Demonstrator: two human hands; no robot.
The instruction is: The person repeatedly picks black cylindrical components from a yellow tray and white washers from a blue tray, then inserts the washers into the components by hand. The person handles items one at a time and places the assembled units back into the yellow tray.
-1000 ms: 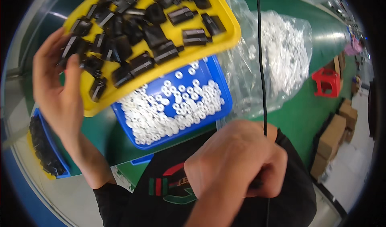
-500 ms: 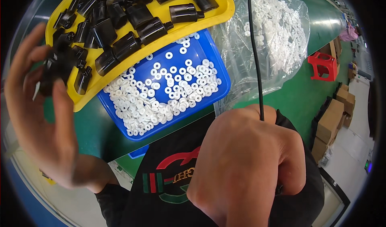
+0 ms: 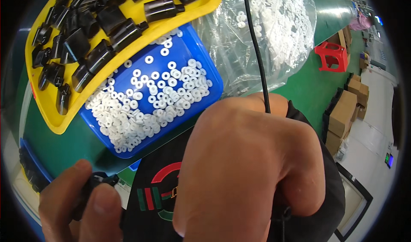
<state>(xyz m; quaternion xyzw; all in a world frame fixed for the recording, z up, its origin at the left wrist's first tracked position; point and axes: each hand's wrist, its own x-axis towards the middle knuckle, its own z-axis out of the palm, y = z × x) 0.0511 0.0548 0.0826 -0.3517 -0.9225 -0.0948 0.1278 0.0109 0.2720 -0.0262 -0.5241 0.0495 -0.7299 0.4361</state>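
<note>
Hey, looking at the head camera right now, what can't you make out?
All in the head view:
What the right hand may hold: hidden by its own back.
Most of the black part: covered by the left hand.
Its wrist: below the lower edge.
The blue tray, far side: behind the yellow tray.
Yellow tray's far end: cut off by the top edge.

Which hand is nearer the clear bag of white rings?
Right. The right hand is just below the clear bag in view; the left hand is farther, below and left of the blue tray.
</note>
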